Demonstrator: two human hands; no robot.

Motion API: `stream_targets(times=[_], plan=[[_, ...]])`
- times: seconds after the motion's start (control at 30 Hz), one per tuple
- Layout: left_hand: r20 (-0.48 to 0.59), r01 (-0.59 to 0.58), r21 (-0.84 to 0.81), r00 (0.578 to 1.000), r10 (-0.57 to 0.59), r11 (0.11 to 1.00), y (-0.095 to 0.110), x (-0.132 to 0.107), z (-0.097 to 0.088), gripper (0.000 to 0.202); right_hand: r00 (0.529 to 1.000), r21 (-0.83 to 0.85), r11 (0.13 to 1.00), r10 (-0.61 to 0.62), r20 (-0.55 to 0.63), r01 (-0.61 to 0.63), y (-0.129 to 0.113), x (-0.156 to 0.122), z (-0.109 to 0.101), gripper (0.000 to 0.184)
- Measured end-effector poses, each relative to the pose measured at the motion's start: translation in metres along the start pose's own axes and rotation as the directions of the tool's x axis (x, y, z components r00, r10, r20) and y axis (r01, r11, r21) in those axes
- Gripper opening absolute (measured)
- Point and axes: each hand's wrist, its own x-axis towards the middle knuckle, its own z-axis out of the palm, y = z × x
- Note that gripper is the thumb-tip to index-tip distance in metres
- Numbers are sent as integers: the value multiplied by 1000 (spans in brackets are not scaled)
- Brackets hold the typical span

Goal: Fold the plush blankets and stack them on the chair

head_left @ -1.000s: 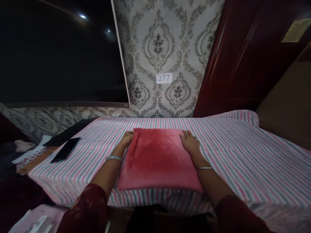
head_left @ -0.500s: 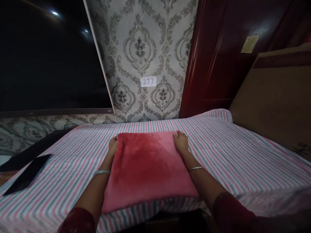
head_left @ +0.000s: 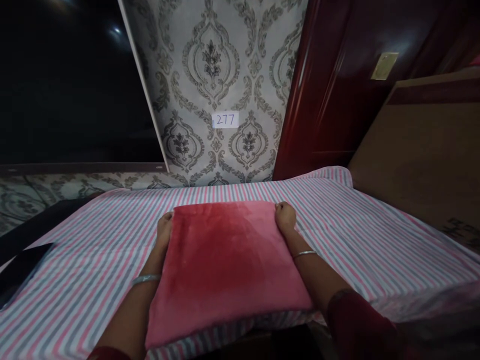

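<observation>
A flat, square pink plush cushion cover [head_left: 221, 260] lies on the striped cloth [head_left: 337, 240], its near edge reaching the front of the table. Its pile looks darker red over the left and middle. My left hand [head_left: 164, 231] grips the far left corner, fingers closed and partly hidden by the fabric. At the far right corner, my right hand [head_left: 286, 216] is closed in a pinch on the edge. Between the two hands the far edge runs nearly straight.
A dark tablet-like slab [head_left: 22, 272] lies at the left on the cloth. Behind stand a large black screen [head_left: 75, 100] and a patterned wall with a paper label [head_left: 225, 119] reading 277. A cardboard box [head_left: 427, 150] stands at the right, beside a dark red wooden panel [head_left: 318, 110].
My hands have moved slightly apart, each still holding its corner, and the cover's far edge looks straighter. The camera view has shifted a little.
</observation>
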Motion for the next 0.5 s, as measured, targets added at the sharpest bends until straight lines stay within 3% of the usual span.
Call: stream_targets(times=[0.13,0.33,0.5], plan=[[8,26,-8,1000,-26,1000,-5,1,2,48,1000,-15,1000,17,15,-17,2,-1,4,34],[88,24,38,996,-28,999,9,-4,-1,41,997,2,1000,-24,74,24,1,-4,-4,41],[99,-12,93,995,3,996,15,-7,-1,33,978,13,997,-76,192,75,-4,10,-7,45]])
